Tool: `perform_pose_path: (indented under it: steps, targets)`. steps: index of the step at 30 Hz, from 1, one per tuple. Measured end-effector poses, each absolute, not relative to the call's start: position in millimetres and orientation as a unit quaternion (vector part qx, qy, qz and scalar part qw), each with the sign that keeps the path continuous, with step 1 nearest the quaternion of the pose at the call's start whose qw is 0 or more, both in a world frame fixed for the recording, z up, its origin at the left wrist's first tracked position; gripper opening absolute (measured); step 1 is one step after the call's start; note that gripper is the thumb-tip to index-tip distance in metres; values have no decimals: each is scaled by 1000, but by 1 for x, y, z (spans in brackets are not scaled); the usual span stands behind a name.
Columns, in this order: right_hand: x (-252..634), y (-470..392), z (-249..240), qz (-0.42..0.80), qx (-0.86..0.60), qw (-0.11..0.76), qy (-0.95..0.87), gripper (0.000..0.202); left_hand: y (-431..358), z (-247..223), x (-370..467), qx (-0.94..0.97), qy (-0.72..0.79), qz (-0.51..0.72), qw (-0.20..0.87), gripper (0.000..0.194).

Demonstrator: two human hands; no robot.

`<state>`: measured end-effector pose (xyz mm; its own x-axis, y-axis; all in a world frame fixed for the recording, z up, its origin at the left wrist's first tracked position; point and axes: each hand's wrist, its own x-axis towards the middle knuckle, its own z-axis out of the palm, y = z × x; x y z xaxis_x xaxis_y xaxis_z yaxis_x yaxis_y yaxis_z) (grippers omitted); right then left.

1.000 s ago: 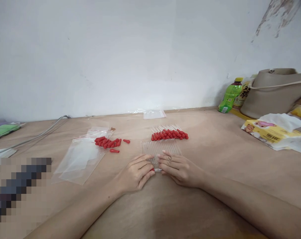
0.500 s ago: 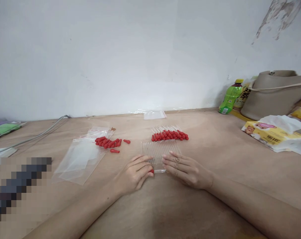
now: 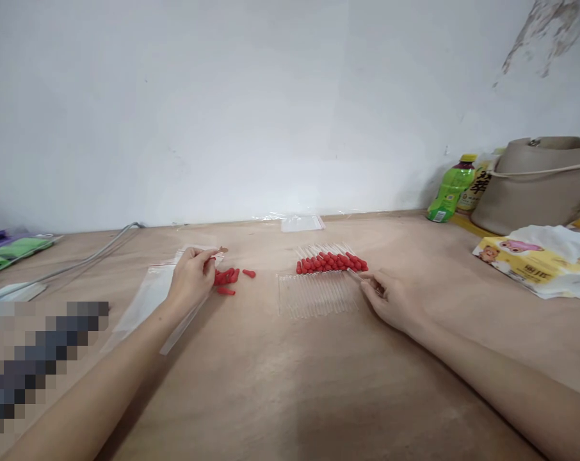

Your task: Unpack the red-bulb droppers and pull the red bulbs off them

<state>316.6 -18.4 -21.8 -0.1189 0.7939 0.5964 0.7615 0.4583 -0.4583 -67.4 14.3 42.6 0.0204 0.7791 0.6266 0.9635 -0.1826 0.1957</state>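
Note:
My left hand (image 3: 194, 275) is over the pile of red rubber bulbs (image 3: 226, 276), thumb and fingers pinched with a bit of red showing at the fingertips. Part of the pile is hidden behind the hand. Thumb and fingers of my right hand (image 3: 390, 296) are closed on a thin clear glass tube (image 3: 356, 276), whose end points up and left. Beside that hand lies a row of clear glass tubes (image 3: 316, 296) side by side. Just behind the row are several droppers with red bulbs (image 3: 331, 262), their clear stems pointing toward the wall.
Clear zip bags (image 3: 141, 304) lie under and beside my left forearm, and a small bag (image 3: 302, 223) lies by the wall. A grey cable (image 3: 86, 256) crosses the left side. At right are a tissue pack (image 3: 520, 262), a green bottle (image 3: 451, 190) and a beige bag (image 3: 520, 192).
My left hand has moved left and away from me, from the tube row to the bulb pile. My right hand has shifted right and lifted a glass tube; the full row now shows.

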Motion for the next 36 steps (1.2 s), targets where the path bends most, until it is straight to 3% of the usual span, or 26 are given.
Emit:
perform_pose_path:
  steps: [9, 14, 21, 30, 36]
  targets:
    - [303, -20, -20, -16, -585, 367, -723, 18, 31, 39, -72, -689, -691, -190, 103, 33]
    - [298, -23, -19, -75, -608, 327, -719, 22, 29, 46, -74, -672, -707, -201, 94, 36]
    - [295, -23, -17, -65, -583, 315, -746, 24, 21, 58, -67, -672, -688, -242, 126, 32]
    - [298, -19, -17, -37, -589, 342, -731, 28, 15, 36, 26, -817, -523, -237, 48, 25]
    - [301, -17, -18, -12, -582, 387, -715, 33, 36, 30, 75, -817, -526, -234, 5, 34]
